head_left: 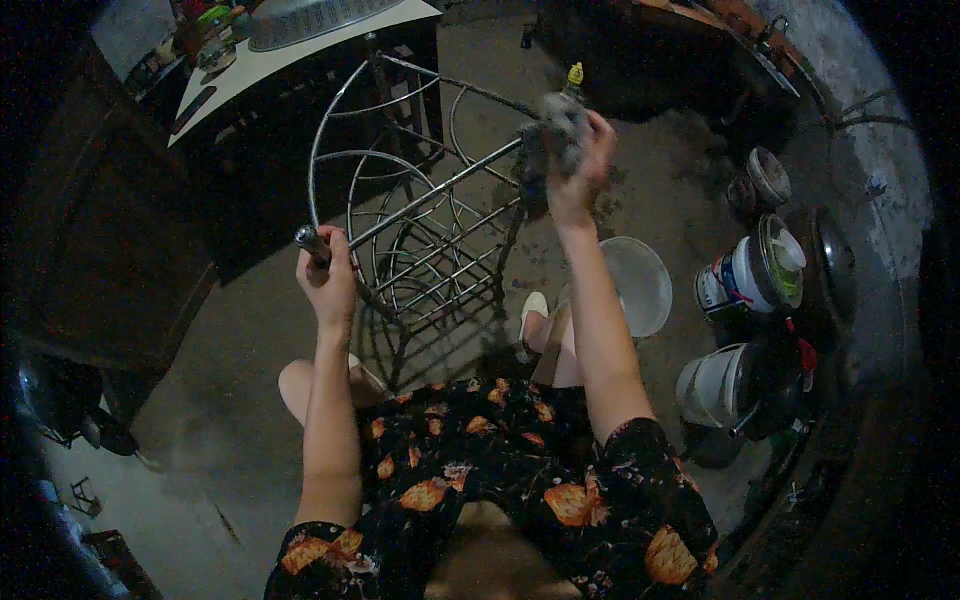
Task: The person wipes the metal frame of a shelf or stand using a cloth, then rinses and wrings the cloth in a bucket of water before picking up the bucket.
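A metal rack (440, 191) of shiny tubes, with curved rails and several tiers, stands tilted on the floor in front of me. My left hand (328, 278) is closed around the rack's tube near its capped end, at the near left corner. My right hand (582, 180) is closed on a grey, crumpled cloth (560, 135), pressed against the rack at its far right corner. The cloth and fingers are slightly blurred, and the tube behind them is hidden.
A pale round tub (640, 290) sits right of my leg. Further right stand a paint bucket (722, 285) and a white bucket (705, 388). A bottle with a yellow top (575, 75) is beyond the cloth. At the far left is a white-topped table (240, 85).
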Tool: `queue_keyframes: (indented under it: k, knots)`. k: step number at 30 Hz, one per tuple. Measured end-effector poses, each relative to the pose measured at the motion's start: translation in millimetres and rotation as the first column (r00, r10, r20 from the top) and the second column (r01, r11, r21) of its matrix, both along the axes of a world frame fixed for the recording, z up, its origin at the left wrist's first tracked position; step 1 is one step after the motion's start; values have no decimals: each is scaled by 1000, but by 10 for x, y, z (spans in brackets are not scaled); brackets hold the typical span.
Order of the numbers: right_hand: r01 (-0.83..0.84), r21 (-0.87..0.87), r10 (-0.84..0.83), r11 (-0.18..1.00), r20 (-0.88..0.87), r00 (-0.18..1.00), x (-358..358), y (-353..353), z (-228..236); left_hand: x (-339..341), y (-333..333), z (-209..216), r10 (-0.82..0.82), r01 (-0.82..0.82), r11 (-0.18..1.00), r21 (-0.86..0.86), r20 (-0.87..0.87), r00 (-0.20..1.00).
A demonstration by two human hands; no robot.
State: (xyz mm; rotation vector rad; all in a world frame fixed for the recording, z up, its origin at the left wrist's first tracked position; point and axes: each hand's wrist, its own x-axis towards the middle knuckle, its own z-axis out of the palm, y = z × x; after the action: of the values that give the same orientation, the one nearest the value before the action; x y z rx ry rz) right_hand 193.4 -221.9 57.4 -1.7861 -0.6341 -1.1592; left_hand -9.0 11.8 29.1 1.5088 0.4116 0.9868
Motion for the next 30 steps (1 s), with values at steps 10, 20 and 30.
queue_keyframes:
  k: [10, 20, 30]
  knots:
    - [-312, -440, 274, 842, -151, 950, -1060, 919, 112, 3, 17, -138, -48, 48, 999, -13, 46, 998]
    - [-344, 42, 336, 938, -354, 873, -121, -26, -115, -25, -42, 70, -58, 60, 997, 44, -46, 997]
    - [-329, 885, 944, 329, -316, 95, 990, -1177, -440, 51, 819, 99, -221, 220, 974, 47, 9, 975]
